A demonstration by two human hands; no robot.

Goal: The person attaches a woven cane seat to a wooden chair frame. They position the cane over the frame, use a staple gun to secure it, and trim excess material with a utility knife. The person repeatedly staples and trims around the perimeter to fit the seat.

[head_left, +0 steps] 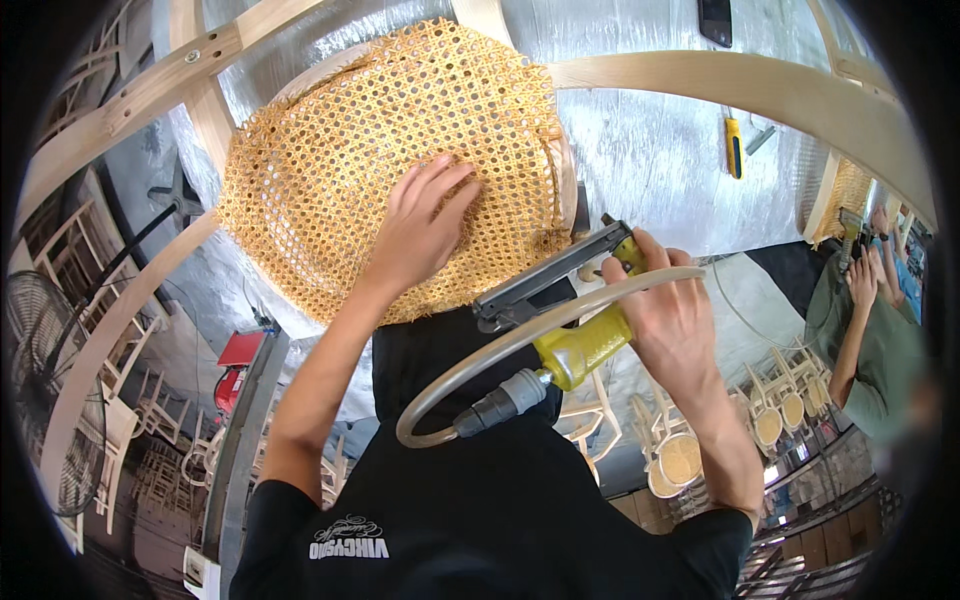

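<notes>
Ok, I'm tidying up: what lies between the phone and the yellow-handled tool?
A curved wooden bar crosses between them, in the head view.

"How's the left hand?"
"Palm down, fingers spread — forearm slanting in past the bench's near edge."
"And the right hand?"
"Curled in a grip near that edge — elbow bent."

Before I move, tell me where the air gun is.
In the head view, just right of centre, the air gun is in the right hand, beside the lower-right edge of the cane webbing.
</notes>
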